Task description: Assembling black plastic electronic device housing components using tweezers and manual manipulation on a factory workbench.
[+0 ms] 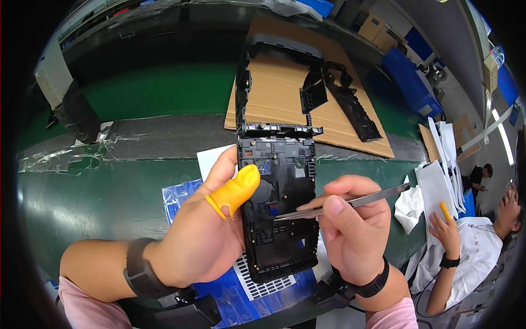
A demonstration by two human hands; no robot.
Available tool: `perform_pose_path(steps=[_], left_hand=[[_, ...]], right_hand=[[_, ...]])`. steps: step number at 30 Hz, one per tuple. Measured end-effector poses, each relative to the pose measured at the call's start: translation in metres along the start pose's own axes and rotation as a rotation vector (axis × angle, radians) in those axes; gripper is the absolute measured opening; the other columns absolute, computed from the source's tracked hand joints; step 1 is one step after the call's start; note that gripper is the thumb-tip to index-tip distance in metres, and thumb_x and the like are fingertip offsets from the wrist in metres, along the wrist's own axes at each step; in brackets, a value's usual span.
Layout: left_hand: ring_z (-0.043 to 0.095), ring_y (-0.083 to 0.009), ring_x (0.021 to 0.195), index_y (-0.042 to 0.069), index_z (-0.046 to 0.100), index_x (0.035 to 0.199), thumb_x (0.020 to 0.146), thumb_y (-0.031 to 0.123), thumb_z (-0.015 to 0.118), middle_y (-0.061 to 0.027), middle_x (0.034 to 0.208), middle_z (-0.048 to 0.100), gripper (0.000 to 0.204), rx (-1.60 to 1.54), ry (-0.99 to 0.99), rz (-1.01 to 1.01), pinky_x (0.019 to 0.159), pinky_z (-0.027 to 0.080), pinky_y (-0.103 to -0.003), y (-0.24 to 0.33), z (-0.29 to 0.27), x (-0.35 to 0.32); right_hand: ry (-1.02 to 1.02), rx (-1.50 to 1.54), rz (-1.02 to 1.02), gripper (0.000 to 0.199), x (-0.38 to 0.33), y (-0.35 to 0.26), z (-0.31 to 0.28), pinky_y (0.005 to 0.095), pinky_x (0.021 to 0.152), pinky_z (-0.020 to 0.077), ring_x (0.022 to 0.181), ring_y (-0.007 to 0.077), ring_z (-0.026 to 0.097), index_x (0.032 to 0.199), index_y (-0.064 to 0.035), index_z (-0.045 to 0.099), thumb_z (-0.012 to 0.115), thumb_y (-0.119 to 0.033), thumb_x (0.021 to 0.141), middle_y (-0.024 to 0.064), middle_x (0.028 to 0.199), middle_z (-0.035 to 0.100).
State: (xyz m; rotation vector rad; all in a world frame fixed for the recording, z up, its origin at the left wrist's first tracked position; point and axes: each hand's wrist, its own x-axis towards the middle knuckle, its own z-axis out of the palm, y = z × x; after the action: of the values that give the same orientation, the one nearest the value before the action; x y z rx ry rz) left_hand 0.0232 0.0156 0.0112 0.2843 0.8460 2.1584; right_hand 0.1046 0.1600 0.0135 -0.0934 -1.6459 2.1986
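A long black plastic housing [279, 181], with a frame-like upper part and a ribbed lower half, is held up in front of me. My left hand [205, 219] grips its left edge, the thumb in a yellow finger cot [235, 191] lying over the front. In my right hand [353, 222] is a pair of metal tweezers [350, 202], pinched between thumb and fingers. Their tips reach over the lower half of the housing. Whether the tips hold anything is too small to tell. Fingers of my left hand behind the housing are hidden.
Beyond the housing lies a cardboard sheet [350, 129] with a black plastic strip [353, 107] on it. Beneath my hands are a blue plastic bag [219, 296] and a sheet of black labels [266, 285]. A co-worker [471, 247] sits at right, near white papers [438, 186].
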Motion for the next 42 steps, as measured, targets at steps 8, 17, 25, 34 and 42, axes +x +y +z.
perform_pose_path(steps=[8, 17, 25, 34, 42], left_hand=[[0.045, -0.0220, 0.111, 0.008, 0.024, 0.128, 0.087, 0.031, 0.044, -0.0108, 0.121, 0.041, 0.050, -0.009, -0.027, -0.025, 0.091, 0.038, -0.039, 0.0015, -0.0010, -0.0033], [0.044, -0.0224, 0.111, 0.008, 0.025, 0.127, 0.088, 0.030, 0.044, -0.0110, 0.121, 0.041, 0.049, -0.009, -0.034, 0.001, 0.092, 0.038, -0.039, -0.0011, -0.0032, -0.0022], [0.044, -0.0224, 0.111, 0.008, 0.025, 0.127, 0.088, 0.030, 0.043, -0.0111, 0.121, 0.041, 0.048, -0.023, -0.036, -0.014, 0.093, 0.037, -0.039, 0.0006, 0.0001, -0.0061], [0.044, -0.0213, 0.111, 0.009, 0.025, 0.127, 0.089, 0.028, 0.041, -0.0098, 0.121, 0.042, 0.045, 0.002, -0.024, -0.007, 0.093, 0.037, -0.038, 0.0008, 0.0001, -0.0067], [0.044, -0.0218, 0.111, 0.009, 0.026, 0.127, 0.088, 0.028, 0.041, -0.0103, 0.122, 0.041, 0.046, -0.004, -0.037, -0.011, 0.092, 0.037, -0.039, 0.0020, -0.0036, -0.0038]], right_hand=[[-0.001, 0.042, 0.019, 0.017, 0.0020, 0.0039, 0.0014, 0.0165, 0.046, 0.0344, 0.051, 0.0044, 0.044, 0.095, 0.0023, 0.054, 0.057, 0.001, 0.079, 0.0098, 0.074, 0.061], [0.029, -0.009, 0.024, 0.015, 0.0011, 0.0042, 0.0031, 0.0157, 0.045, 0.0336, 0.051, 0.0035, 0.044, 0.093, 0.0024, 0.056, 0.059, 0.000, 0.078, 0.0068, 0.074, 0.060], [0.006, 0.029, 0.009, 0.016, -0.0011, 0.0049, 0.0029, 0.0157, 0.046, 0.0338, 0.053, 0.0036, 0.045, 0.094, 0.0030, 0.055, 0.058, 0.001, 0.078, 0.0076, 0.075, 0.061], [-0.008, 0.004, 0.014, 0.016, 0.0002, 0.0048, 0.0026, 0.0165, 0.046, 0.0340, 0.053, 0.0039, 0.045, 0.095, 0.0032, 0.055, 0.058, 0.001, 0.079, 0.0094, 0.075, 0.061], [0.023, 0.077, -0.016, 0.015, 0.0030, 0.0064, -0.0011, 0.0171, 0.045, 0.0327, 0.050, 0.0048, 0.042, 0.093, 0.0030, 0.054, 0.057, -0.002, 0.079, 0.0104, 0.074, 0.061]])
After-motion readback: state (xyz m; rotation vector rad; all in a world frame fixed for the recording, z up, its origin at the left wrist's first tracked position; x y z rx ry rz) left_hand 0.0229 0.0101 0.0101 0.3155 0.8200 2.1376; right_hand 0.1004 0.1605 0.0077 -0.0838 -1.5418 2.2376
